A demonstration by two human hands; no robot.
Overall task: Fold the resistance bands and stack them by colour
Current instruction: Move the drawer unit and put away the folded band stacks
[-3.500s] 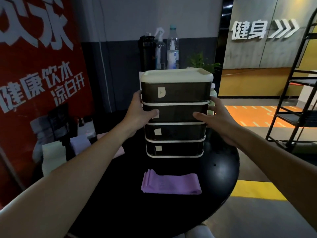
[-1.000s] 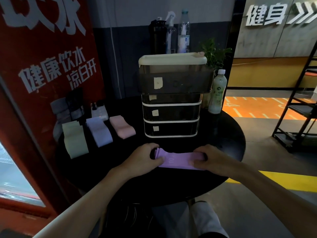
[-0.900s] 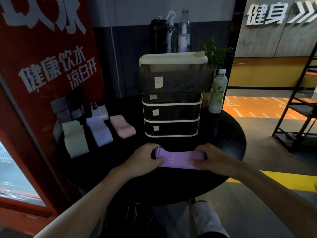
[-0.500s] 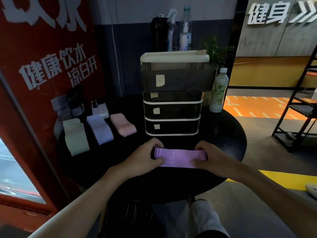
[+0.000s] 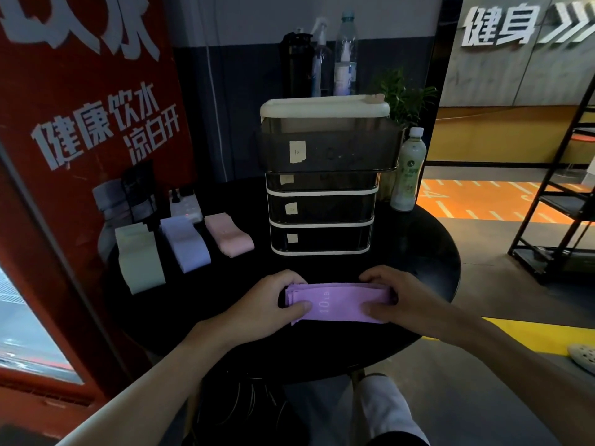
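Two hands that a few seconds ago were on the drawer unit are now down on the purple band. It lies flat at the near edge of the bench, just in front of the unit. We see the left hand pinching its left end, thumb on top and fingers curled over the far edge. The right hand pinches the right end the same way. Over the last second the band has been squared up, so its "10 LB" print now faces us. The top drawer now stands pulled out; its label seems to read 10, though the light is dim. We judge the fold finished and that drawer the band's likely home. The green band, pale blue band and pink band lie folded at the left.
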